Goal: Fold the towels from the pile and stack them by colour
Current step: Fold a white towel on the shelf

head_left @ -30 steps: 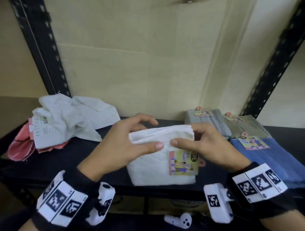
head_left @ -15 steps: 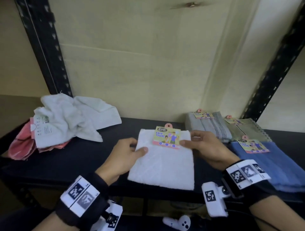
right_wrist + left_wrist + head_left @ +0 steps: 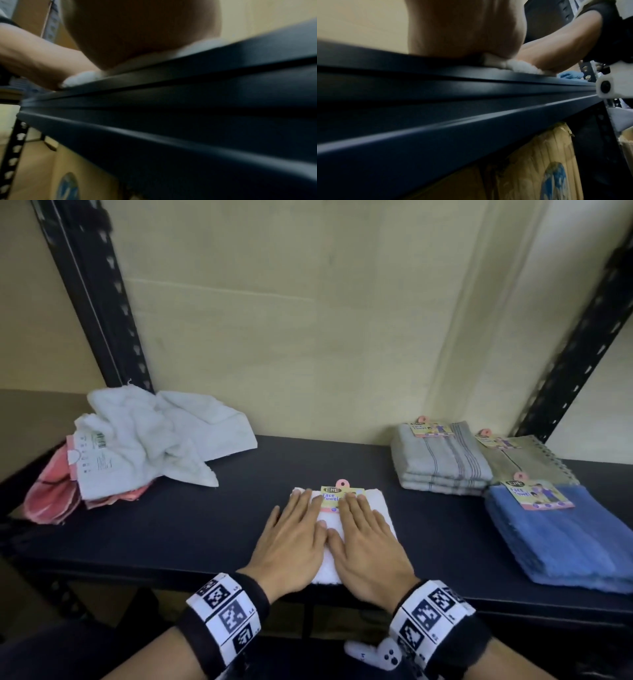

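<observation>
A folded white towel with a yellow and pink label lies in the middle of the dark shelf. Both my hands press flat on it, side by side: left hand on its left half, right hand on its right half, fingers straight. Both wrist views show the palms from below, on the white towel at the shelf's edge. The unfolded pile of pale and pink towels sits at the left.
At the right stand folded stacks: grey striped, olive and blue, each with a label. Black uprights frame the shelf against a beige wall. Cardboard boxes sit below the shelf.
The white towel went from being folded in both hands to lying flat with its label at the far edge. Both hands let go of its edges and now press flat on top.
</observation>
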